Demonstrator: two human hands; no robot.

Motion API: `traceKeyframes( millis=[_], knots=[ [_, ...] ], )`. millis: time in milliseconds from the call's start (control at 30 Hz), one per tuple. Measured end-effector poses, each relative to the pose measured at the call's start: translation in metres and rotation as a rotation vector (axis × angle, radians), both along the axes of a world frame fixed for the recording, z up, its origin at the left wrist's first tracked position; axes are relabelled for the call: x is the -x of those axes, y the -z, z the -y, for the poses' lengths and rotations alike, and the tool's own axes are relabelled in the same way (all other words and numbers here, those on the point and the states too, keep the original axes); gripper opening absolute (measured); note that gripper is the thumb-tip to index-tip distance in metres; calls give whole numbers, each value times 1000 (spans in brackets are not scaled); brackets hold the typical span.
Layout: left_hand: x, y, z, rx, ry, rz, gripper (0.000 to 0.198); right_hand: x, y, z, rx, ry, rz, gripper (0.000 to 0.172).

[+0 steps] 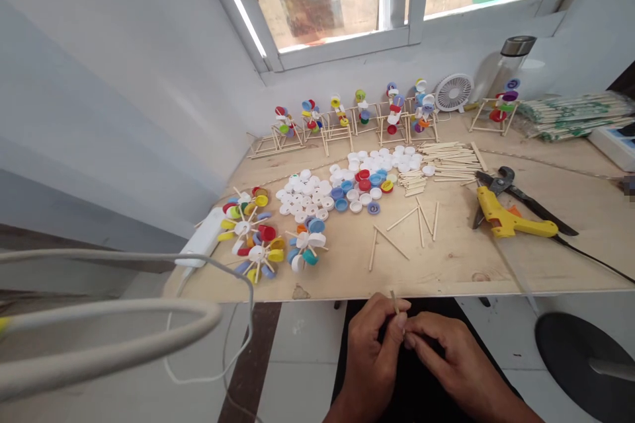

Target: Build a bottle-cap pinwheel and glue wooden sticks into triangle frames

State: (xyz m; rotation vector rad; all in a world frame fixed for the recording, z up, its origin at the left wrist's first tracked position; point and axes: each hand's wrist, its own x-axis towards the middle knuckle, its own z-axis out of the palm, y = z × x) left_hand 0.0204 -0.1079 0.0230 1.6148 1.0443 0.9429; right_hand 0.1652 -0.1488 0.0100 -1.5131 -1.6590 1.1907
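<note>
Over my lap, just in front of the table edge, my left hand (374,344) pinches a thin wooden stick (394,301) whose upper end pokes above the fingers. My right hand (441,342) meets it there, thumb and forefinger closed at the stick's lower end, which the fingers hide. Several loose sticks (391,242) lie on the wooden table (347,277) ahead of my hands. To the left rest wheels made of sticks and coloured bottle caps (258,253). White caps (303,195) and blue and red caps (364,185) are heaped at the middle.
A yellow glue gun (516,215) and black-handled cutters (536,201) lie at the right. Finished-looking stick frames with cap wheels (391,119) line the back. Behind are a small fan (454,92) and a bottle (510,66). A white cable (198,324) loops at the left.
</note>
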Motion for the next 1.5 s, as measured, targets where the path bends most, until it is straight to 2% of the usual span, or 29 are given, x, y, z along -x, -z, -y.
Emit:
traceKeyframes(
  millis=[133,267,400,500,600,667,733,800,900,967,1033,1167,1300,1400,1500],
  knots=[
    [-2,0,-2,9,45,-38,18,0,6,3,-111,-56,156,28],
    [-2,1,-3,-57,85,-47,20,3,11,5,-145,-40,163,23],
    [-2,7,-4,-276,132,-32,22,7,10,4,-110,79,40,20],
    [-1,18,-1,-454,138,-51,26,8,11,1,-43,94,-122,20],
    [0,27,7,-556,114,-58,27,9,21,2,13,121,-205,29],
    [1,26,13,-564,98,-17,24,10,31,4,90,131,-240,31],
    [1,19,14,-494,61,2,21,10,41,6,164,124,-287,30],
    [1,8,7,-177,-88,78,20,7,46,9,213,137,-305,27],
    [0,-6,-15,302,-113,301,29,-7,43,14,227,225,-231,27],
    [-1,-10,-28,472,-169,446,34,-21,41,21,212,293,-163,29],
    [-2,-11,-36,555,-196,539,37,-36,42,33,183,389,-76,30],
    [-6,-11,-40,616,-162,571,37,-63,53,64,162,622,180,28],
    [-5,-11,-42,569,-121,495,35,-83,63,80,50,669,354,23],
    [3,-10,-45,446,-90,263,36,-83,62,78,-75,640,390,16],
    [13,-6,-50,160,-107,-71,30,-69,48,68,-208,591,347,16]
  ],
)
